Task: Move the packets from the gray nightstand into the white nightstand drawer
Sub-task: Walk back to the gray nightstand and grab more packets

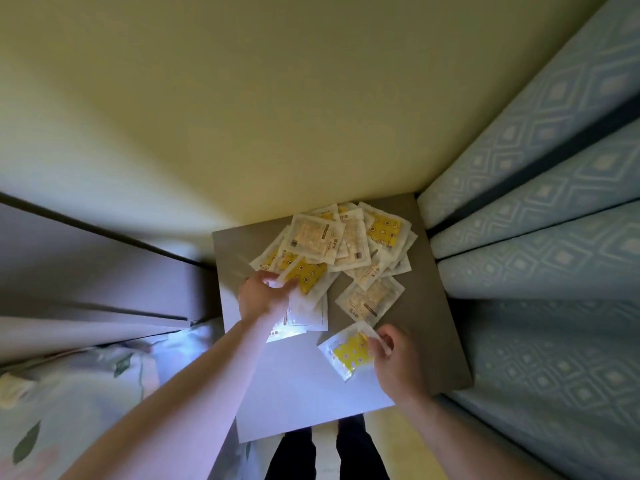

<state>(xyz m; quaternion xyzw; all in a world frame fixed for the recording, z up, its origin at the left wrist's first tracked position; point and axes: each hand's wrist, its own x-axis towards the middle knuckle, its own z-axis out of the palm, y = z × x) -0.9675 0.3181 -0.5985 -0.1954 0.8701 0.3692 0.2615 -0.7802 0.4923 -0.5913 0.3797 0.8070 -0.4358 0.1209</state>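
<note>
A heap of several white and yellow packets lies on the far half of the gray nightstand top. My left hand reaches into the heap's near left edge and pinches a packet with a yellow face. My right hand pinches the corner of another yellow-faced packet over the near part of the top. One pale packet lies apart between the heap and my right hand. The white nightstand and its drawer are not in sight.
A bright patch of light covers the near left of the top. Blue patterned curtains hang close on the right. A bed with floral bedding stands on the left, a yellowish wall behind.
</note>
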